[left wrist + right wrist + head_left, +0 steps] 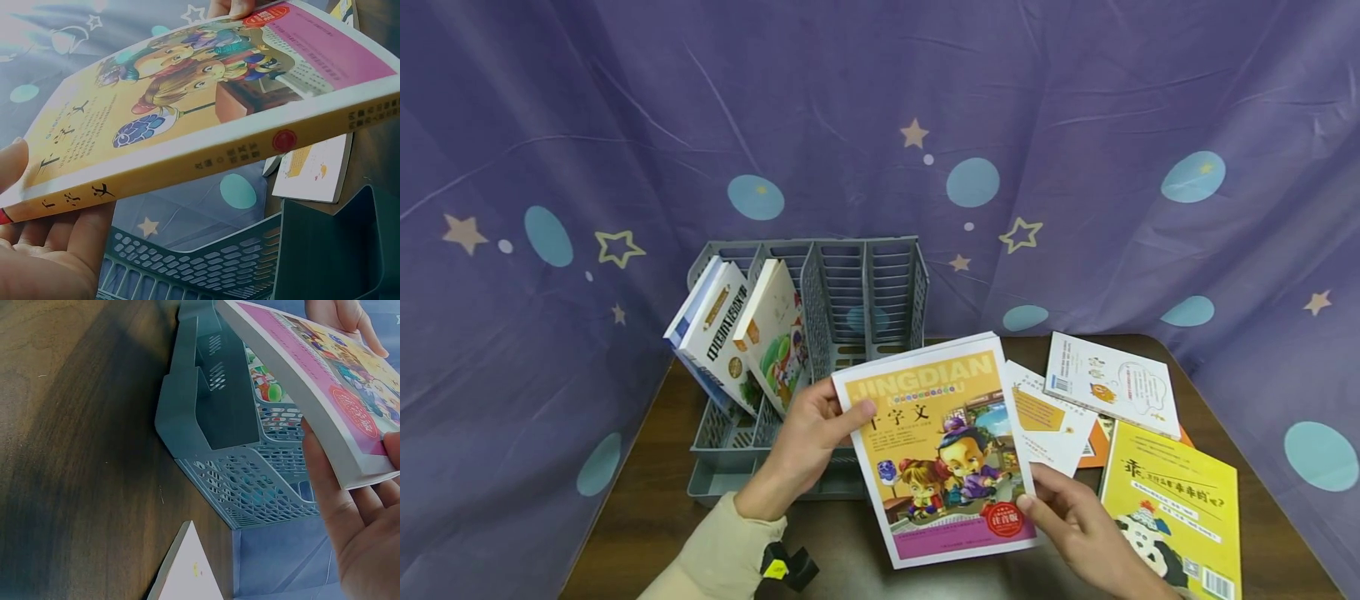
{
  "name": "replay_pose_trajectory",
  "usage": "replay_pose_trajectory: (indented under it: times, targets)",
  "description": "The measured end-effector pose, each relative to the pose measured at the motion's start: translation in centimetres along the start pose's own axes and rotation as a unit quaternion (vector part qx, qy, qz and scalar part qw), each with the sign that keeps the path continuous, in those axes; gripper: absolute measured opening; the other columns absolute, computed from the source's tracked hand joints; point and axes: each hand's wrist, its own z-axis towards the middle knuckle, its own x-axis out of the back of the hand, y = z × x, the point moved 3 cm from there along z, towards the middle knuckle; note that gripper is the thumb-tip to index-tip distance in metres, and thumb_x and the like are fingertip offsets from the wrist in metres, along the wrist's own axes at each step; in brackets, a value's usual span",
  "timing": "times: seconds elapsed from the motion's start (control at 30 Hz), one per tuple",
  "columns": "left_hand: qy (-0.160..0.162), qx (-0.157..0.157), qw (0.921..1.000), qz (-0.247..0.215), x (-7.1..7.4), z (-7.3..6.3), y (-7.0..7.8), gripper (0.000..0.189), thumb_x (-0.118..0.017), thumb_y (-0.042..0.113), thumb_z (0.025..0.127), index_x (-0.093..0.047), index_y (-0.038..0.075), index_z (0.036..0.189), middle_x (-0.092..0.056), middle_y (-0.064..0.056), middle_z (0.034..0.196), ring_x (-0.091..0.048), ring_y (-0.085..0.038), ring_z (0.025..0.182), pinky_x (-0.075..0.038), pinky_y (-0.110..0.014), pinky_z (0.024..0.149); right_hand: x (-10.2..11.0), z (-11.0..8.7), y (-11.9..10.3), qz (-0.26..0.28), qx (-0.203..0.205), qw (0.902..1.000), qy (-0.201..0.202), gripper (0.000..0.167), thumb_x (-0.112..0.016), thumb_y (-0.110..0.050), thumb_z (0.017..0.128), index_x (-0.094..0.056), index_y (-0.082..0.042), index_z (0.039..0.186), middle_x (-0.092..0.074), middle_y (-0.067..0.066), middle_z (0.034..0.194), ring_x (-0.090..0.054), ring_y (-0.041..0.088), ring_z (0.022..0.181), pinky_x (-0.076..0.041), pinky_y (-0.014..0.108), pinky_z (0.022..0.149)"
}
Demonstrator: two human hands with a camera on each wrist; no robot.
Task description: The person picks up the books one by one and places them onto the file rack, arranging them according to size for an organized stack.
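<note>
Yellow-and-pink paper picture book (943, 454) is up over the brown wooden desk (625, 517), near the gray plastic rack (722, 477). Left hand (805, 446) and right hand (1078, 529) fingers pinch it; if 1 hand slips, it could tip and drop.

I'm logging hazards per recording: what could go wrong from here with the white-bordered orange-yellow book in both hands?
The white-bordered orange-yellow book is held at opposite edges by the left hand and right hand; it might twist or slip if either lets go. If lowered crooked, a corner could catch the slotted gray plastic rack. The right hand might also brush the yellow panda-covered book beside it.
</note>
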Motion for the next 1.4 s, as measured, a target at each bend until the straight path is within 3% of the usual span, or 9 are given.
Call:
replay_pose_trajectory:
  times: [0.63, 0.93, 1.2, 1.4]
  targets:
    - [0.010, -0.037, 0.9984, 0.041, -0.3, -0.5, 0.5, 0.027, -0.065, 0.006, 0.090, -0.062, -0.009, 0.112, -0.069, -0.022, 0.101, -0.070, -0.029, 0.084, -0.057, -0.043, 0.070, -1.1, 1.0, 1.5, 0.008, 0.021, 0.9997, 0.001, 0.022, -0.051, -0.010, 0.099, -0.053, -0.003, 0.119, -0.070, 0.004, 0.091, -0.063, 0.014, 0.079, -0.052, 0.029, 0.065]
    - [0.016, -0.092, 0.9871, 0.130, -0.8, -0.9, 1.1, 0.020, -0.067, 0.008, 0.089, -0.068, -0.003, 0.106, -0.072, -0.015, 0.093, -0.071, -0.025, 0.078, -0.058, -0.038, 0.066, -1.6, 1.6, 2.1, 0.047, 0.029, 0.9985, -0.001, 0.021, -0.049, -0.007, 0.099, -0.052, 0.003, 0.118, -0.069, 0.011, 0.095, -0.064, 0.016, 0.085, -0.052, 0.029, 0.071]
    - [0.029, -0.114, 0.9829, 0.141, -1.3, -1.5, 1.7, 0.019, -0.069, 0.006, 0.087, -0.068, -0.003, 0.104, -0.072, -0.014, 0.093, -0.071, -0.023, 0.078, -0.058, -0.037, 0.065, -2.0, 2.3, 2.7, 0.061, 0.052, 0.9968, -0.004, 0.022, -0.051, -0.005, 0.098, -0.054, 0.004, 0.118, -0.069, 0.013, 0.103, -0.066, 0.021, 0.093, -0.055, 0.032, 0.078]
    - [0.033, -0.122, 0.9796, 0.156, -1.6, -2.1, 2.1, 0.021, -0.069, 0.008, 0.087, -0.068, -0.001, 0.106, -0.072, -0.013, 0.095, -0.071, -0.022, 0.080, -0.058, -0.035, 0.064, -2.1, 2.7, 3.2, 0.051, 0.026, 0.9983, 0.009, 0.025, -0.056, -0.011, 0.096, -0.058, 0.000, 0.119, -0.069, 0.011, 0.106, -0.066, 0.021, 0.096, -0.054, 0.031, 0.080]
